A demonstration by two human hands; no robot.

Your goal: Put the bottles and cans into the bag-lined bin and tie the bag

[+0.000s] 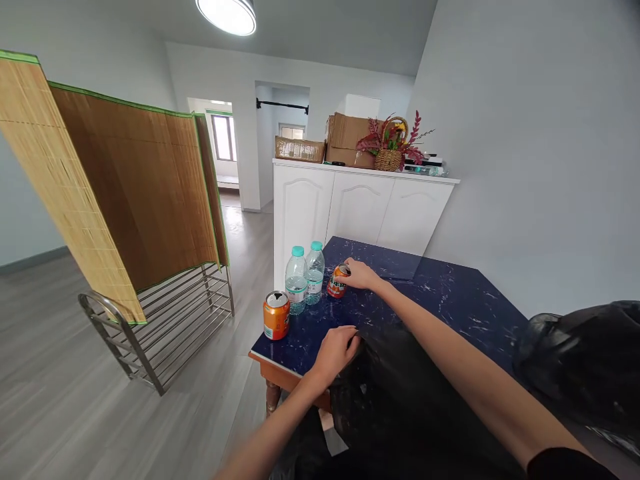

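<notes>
My right hand [361,274] reaches across the dark blue marble table [450,293] and grips a tilted orange can [339,281] at the far left part of the top. My left hand [339,349] is closed on the rim of a black plastic bag [400,393] that lies over the near side of the table. Two clear water bottles [305,277] with teal caps stand just left of the gripped can. A second orange can [277,315], opened, stands upright near the table's left corner.
A white cabinet [360,207] behind the table carries cardboard boxes [345,140] and a flower basket [390,150]. To the left stand a metal rack [165,327] and a bamboo screen [125,193]. More black bag [585,360] lies at the right. A grey wall runs along the right.
</notes>
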